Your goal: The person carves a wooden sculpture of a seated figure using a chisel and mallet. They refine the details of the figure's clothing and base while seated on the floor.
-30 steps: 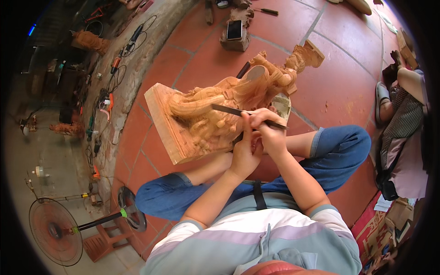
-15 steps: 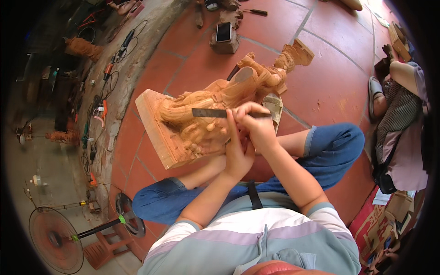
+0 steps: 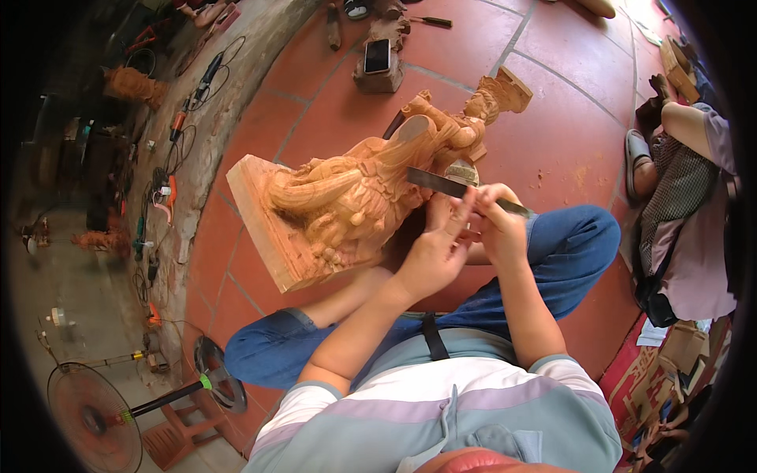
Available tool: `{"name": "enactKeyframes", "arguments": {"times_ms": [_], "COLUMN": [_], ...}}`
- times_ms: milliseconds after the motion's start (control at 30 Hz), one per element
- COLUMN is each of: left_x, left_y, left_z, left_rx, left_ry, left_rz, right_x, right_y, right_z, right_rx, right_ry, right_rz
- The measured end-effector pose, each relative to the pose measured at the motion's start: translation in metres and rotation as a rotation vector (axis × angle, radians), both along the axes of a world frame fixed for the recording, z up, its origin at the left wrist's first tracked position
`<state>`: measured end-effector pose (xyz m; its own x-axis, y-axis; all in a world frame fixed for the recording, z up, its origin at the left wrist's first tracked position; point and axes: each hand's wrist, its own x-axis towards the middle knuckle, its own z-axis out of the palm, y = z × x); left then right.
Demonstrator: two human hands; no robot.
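Note:
A flat dark metal chisel (image 3: 438, 183) slants across in front of the carving, its square end toward the left. My right hand (image 3: 503, 225) is closed round it near its other end, which pokes out past the fingers. Close beside it, my left hand (image 3: 436, 256) has its fingers partly stretched out and apart, one fingertip up against the chisel's lower edge. The carved wooden figure (image 3: 347, 205) lies tilted in front of my crossed legs, its thick square base (image 3: 256, 221) to the left and its narrow end at the upper right. Neither hand visibly touches the carving.
Beyond the carving, a phone (image 3: 378, 56) rests on a wooden block (image 3: 378, 81). Another tool (image 3: 431, 21) lies farther off on the tiles. Cords and power tools (image 3: 177, 126) line the ledge at left, above a standing fan (image 3: 95, 418). Another person (image 3: 682, 181) sits at right.
Both hands and the chisel have shifted right, away from the front of the carving. The chisel has turned from nearly level to slanting down toward the right.

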<state>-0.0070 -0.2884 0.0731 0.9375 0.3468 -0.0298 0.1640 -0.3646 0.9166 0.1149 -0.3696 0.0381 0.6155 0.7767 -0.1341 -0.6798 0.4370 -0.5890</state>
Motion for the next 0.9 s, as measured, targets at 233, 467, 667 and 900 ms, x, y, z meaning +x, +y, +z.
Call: {"name": "enactKeyframes", "arguments": {"times_ms": [233,467,667,900], "left_x": [0.002,-0.028,-0.033,-0.013], "left_y": [-0.014,-0.01,0.011,0.014], "left_z": [-0.026,-0.008,0.002,-0.003], "left_rx": [-0.066,0.233,0.286,0.204], "left_ry": [-0.054,-0.124,0.036,-0.1], "left_rz": [-0.017,0.312,0.414,0.332], "right_x": [-0.004,-0.031,-0.037,-0.021], "right_y": [-0.011,0.039,0.073,0.064], "right_z": [-0.023,0.016,0.009,0.021], "right_rx": [-0.072,0.078,0.091,0.118], "right_ry": [-0.093,-0.176,-0.129,-0.03], "right_rz": [-0.045,0.169,0.201,0.172]}}
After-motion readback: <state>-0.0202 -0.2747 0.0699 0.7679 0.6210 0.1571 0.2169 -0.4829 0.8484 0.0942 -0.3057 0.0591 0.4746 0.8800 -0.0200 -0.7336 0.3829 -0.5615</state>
